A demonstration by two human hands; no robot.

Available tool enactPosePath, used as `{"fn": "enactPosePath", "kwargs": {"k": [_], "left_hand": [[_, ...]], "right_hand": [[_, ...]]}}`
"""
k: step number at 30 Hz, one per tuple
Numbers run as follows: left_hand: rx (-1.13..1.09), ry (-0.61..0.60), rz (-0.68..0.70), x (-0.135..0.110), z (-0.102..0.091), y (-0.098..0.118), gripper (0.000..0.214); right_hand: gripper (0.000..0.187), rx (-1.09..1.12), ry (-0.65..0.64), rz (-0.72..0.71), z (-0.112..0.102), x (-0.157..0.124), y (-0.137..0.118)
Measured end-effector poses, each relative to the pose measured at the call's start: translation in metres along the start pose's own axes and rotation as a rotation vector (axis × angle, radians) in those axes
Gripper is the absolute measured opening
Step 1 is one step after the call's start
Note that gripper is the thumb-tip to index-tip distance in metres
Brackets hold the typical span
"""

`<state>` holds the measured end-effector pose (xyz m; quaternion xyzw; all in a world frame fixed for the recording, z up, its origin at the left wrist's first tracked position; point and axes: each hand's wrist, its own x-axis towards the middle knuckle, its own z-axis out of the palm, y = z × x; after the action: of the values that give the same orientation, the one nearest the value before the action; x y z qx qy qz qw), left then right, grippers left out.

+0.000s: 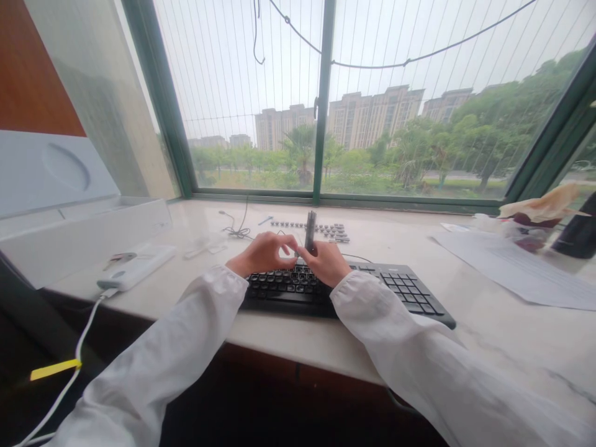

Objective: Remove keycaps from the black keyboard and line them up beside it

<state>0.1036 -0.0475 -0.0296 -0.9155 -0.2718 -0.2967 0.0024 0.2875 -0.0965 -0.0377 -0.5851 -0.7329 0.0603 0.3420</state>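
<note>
Over the far edge of a black keyboard [326,292] on a pale worktop [488,316], the right hand [328,264] grips an upright dark tool [310,231]. The left hand [264,253], fingers curled, pinches something too small to identify. Loose keycaps [321,230] lie in rows just beyond the keyboard.

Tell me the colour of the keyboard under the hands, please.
The keyboard is black; the head view, the only one, shows it clearly.
</note>
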Motion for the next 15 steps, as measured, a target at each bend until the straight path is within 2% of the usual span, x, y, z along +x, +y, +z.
{"fn": "enactPosePath", "kwargs": {"k": [3,9,15], "left_hand": [[0.055,0.020,-0.029,-0.0006,-0.0019,0.0026,0.019],[0.021,0.042,-0.016,0.0001,-0.0043,0.0062,0.018],[0.000,0.081,-0.042,0.0008,-0.0041,0.0052,0.019]], "right_hand": [[0.040,-0.007,-0.023,-0.010,0.0021,-0.0006,0.0002],[0.038,0.023,-0.014,0.010,0.0010,-0.0003,-0.0011],[0.035,0.185,-0.032,0.068,-0.0049,0.0008,-0.0013]]}}
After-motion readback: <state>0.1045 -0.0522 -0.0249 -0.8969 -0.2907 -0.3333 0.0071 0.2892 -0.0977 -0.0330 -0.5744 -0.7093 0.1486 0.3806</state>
